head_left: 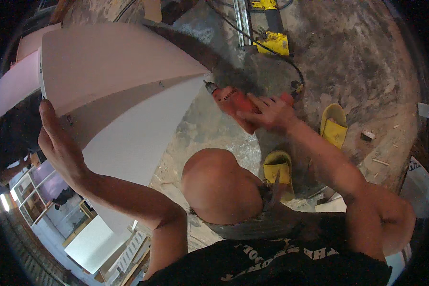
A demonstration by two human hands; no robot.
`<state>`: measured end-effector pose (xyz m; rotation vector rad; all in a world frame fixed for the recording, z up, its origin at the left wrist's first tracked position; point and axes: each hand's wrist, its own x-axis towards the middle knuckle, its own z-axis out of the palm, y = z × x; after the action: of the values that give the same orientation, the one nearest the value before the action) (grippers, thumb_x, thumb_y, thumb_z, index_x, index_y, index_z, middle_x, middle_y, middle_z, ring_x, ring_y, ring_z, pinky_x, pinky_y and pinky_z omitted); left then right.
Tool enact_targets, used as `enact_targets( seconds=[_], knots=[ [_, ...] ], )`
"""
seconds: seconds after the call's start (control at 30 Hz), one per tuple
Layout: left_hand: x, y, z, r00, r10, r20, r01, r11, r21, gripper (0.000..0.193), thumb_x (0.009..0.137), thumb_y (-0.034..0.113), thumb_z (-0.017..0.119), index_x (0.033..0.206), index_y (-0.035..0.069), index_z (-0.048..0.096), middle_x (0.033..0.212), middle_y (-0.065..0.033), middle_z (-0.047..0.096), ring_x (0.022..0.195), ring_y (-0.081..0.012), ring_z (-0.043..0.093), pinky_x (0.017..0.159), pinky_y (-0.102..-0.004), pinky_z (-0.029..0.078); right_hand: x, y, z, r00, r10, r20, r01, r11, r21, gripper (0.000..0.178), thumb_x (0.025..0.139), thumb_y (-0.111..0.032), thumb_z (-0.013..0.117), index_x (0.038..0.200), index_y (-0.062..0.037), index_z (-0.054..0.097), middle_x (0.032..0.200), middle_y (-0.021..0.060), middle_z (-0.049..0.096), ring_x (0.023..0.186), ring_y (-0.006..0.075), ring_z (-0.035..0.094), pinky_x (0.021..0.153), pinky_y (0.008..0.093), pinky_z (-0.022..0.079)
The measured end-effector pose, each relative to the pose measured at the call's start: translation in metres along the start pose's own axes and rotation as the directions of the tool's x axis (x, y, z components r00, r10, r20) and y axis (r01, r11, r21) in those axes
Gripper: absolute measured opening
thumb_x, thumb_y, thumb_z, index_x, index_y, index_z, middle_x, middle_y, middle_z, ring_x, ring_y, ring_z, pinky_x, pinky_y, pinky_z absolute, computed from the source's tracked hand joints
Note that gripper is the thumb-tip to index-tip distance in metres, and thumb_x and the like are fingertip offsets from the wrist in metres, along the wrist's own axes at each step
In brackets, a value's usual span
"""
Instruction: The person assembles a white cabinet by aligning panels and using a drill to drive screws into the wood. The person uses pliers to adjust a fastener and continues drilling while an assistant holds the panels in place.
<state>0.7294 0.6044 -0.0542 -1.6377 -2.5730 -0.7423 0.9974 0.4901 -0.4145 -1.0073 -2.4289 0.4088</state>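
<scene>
The right fingers are wrapped round the handle of the red drill [233, 102], two fingertips showing along its side; whether the trigger is pressed cannot be told. By the left hand [64, 148], one digit is laid up along the outer edge of the pinkish board [114, 57], the others bent below it; whether the edge is pinched cannot be told, the far side being hidden. The drill is held by the right hand [274, 113] with its bit [205, 83] pointed at the corner where the board and the white panel [138, 138] converge; contact cannot be made out. Between them, two small fittings [161, 85] are seen on a shaded strip. For clean work, the bit is best set squarely to the surface, the wrist lined up behind the drill and pressure added gently, while the board is braced firmly against twisting. The far edge is a sound place for the left hand, being well apart from the bit. The cord [276, 53] is best left slack and clear of the yellow slippers [333, 126] and knee [222, 186]. Farther out, a yellow tool [273, 43] is seen on the stained floor [348, 62]
</scene>
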Motion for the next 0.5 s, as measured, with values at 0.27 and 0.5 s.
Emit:
enact_targets(
  seconds=[0.27, 0.5],
  knots=[
    [-0.002, 0.006, 0.010, 0.994, 0.051, -0.097, -0.056, 0.997, -0.047, 0.076, 0.087, 0.066, 0.052, 0.108, -0.006, 0.067, 0.096, -0.0129, 0.066, 0.091, -0.0224, 0.058, 0.086, -0.0337, 0.042, -0.004, 0.018, -0.003, 0.998, -0.047, -0.037, 0.044, 0.996, -0.078, 0.057, 0.079, -0.032, 0.060, 0.135, -0.0370, 0.053, 0.136, 0.0179, 0.054, 0.095, 0.0263, 0.066, 0.077, 0.0391, 0.053],
    [-0.002, 0.008, 0.011, 0.985, 0.052, -0.164, -0.051, 0.999, 0.014, 0.079, 0.085, 0.066, 0.052, 0.117, -0.005, 0.064, 0.109, -0.0150, 0.065, 0.098, -0.0243, 0.058, 0.089, -0.0354, 0.042, -0.001, 0.016, -0.004, 0.998, -0.058, -0.036, 0.053, 0.991, -0.126, 0.055, 0.081, -0.028, 0.058, 0.135, -0.0393, 0.052, 0.135, 0.0163, 0.054, 0.094, 0.0249, 0.066, 0.076, 0.0391, 0.054]
  ],
)
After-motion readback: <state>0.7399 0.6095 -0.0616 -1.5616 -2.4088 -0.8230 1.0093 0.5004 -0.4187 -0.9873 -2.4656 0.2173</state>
